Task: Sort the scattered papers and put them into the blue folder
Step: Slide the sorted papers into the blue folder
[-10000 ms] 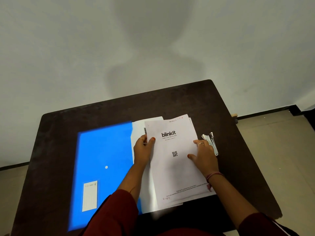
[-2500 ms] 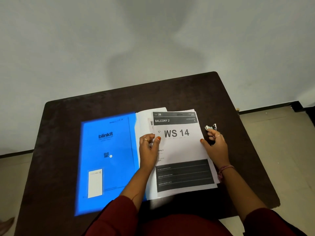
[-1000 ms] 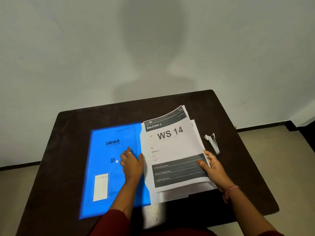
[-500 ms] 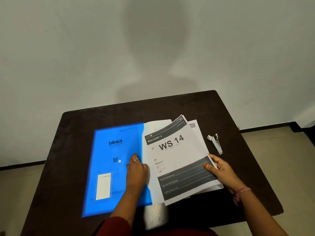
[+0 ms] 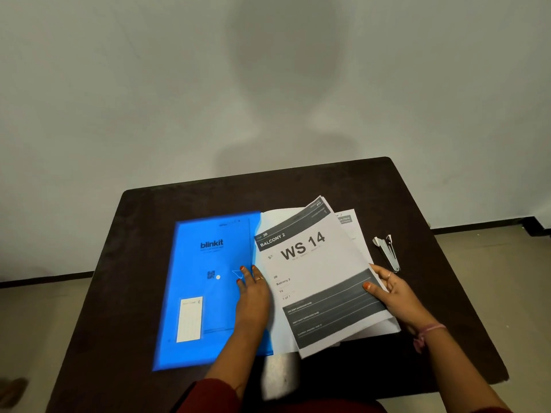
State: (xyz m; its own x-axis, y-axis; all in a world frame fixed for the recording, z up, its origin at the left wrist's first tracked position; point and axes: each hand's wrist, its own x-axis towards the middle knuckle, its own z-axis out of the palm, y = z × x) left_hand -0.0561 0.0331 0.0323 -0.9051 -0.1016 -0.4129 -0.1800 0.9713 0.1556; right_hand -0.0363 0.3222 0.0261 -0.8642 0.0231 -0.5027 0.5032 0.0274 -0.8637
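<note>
Head view: right hand (image 5: 396,293) pinches the paper stack (image 5: 316,275) at its right edge; left hand (image 5: 252,296) rests flat, fingers straight, on the blue folder (image 5: 202,293). Sheets are thin and floppy, probably slippery; support both edges.

The blue folder (image 5: 205,293) lies open and flat on the dark table (image 5: 417,204), a "blinkit" sheet (image 5: 211,245) showing through its translucent cover, a white label near its lower edge. Just to its right sits the stack of papers (image 5: 351,296), fanned and skewed clockwise, top sheet reading "BALCONY 2, WS 14" with dark bands across head and foot, overlapping the folder's white inner half.
</note>
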